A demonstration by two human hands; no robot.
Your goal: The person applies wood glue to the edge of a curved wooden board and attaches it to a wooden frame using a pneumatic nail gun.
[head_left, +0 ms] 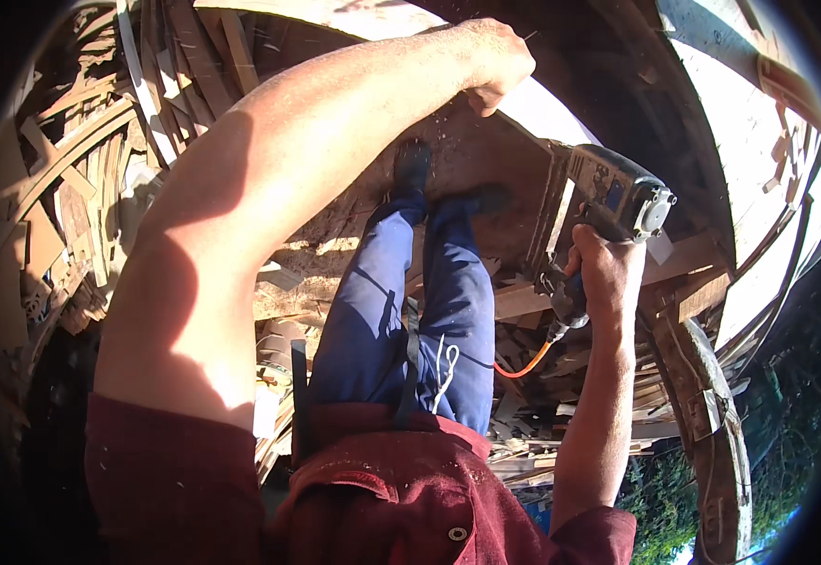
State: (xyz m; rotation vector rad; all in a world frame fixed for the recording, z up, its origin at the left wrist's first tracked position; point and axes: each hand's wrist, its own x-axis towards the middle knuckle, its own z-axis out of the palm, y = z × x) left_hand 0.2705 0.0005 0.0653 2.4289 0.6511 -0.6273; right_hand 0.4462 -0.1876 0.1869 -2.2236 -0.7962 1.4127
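A pneumatic nail gun (612, 188) is in my right hand (608, 273), its fingers wrapped round the handle. The nose points left toward the pale curved wooden board (547, 115); whether they touch cannot be told. An orange air hose (529, 365) runs from the handle's base. My left arm reaches across the top of the view. Its hand (497, 64) is closed over the same board, fingers curled at the near edge. The fingertips are partly hidden.
Heaps of thin wood offcuts (81, 179) lie at the left, with more scraps (542, 452) behind my legs. At right stand a large curved pale panel (740, 122) and a bent timber (712, 433). Green plants (787, 443) show beyond.
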